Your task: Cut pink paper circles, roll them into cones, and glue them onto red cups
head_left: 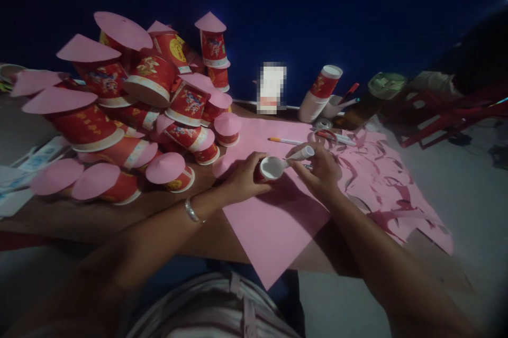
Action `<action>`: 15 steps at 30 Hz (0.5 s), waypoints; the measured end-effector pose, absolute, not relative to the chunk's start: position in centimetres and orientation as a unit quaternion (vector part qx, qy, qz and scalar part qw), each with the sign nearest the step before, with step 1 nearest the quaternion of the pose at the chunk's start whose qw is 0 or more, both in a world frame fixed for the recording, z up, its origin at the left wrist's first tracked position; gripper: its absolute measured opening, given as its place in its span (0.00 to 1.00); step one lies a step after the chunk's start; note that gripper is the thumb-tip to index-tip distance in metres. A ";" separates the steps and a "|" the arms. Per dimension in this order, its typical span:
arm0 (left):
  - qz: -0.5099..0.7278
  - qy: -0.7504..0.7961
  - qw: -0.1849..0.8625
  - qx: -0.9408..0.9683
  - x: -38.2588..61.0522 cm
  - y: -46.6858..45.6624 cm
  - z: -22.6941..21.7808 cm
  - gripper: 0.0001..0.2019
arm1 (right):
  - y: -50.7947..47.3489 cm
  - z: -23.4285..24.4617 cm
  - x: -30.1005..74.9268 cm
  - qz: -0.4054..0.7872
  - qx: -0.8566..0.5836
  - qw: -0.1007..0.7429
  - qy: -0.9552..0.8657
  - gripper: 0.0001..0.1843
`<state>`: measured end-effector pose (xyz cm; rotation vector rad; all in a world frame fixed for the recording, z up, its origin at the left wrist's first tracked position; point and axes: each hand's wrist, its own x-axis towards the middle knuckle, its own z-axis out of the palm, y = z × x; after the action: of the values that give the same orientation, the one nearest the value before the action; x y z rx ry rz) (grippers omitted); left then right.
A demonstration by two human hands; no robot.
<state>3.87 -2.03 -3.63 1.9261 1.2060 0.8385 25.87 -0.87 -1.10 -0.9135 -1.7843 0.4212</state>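
My left hand (250,176) is wrapped round a red paper cup (271,169), whose pale round end faces up toward me. Close to the cup's right side, my right hand (317,171) grips a small white tube (302,154), its narrow tip pointing left at the cup's edge. Whether the tip touches the cup I cannot tell. Beneath both hands lies a large sheet of pink paper (270,232), one corner toward me. A pen (283,140) with an orange end rests on the paper just beyond my hands.
Left stands a heap of red cups with pink paper cones (165,167). Pink paper scraps (381,179) cover the right side. A stack of cups (317,100), a roll of tape (323,123) and a dark bottle (359,113) stand at the back. A red stool (420,116) is far right.
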 end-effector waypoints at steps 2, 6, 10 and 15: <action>0.330 0.457 0.357 0.745 3.8 -2.0 -3.6 0.36 | -0.6 -1.4 25.9 0.179 -0.386 0.519 -0.741 0.04; 0.349 0.426 0.347 0.759 3.7 -1.8 -3.6 0.34 | 0.0 -2.2 26.1 0.255 -0.402 0.540 -0.694 0.07; 0.350 0.393 0.355 0.773 3.4 -1.8 -3.5 0.33 | 0.3 -2.6 26.2 0.324 -0.415 0.576 -0.626 0.15; 0.324 0.412 0.359 0.773 3.4 -2.2 -2.9 0.41 | 0.2 -2.5 26.1 0.348 -0.407 0.587 -0.607 0.17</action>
<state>3.37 -2.19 -2.92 1.9928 1.0630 0.8351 26.06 0.21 -2.51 -0.9487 -1.4141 0.8110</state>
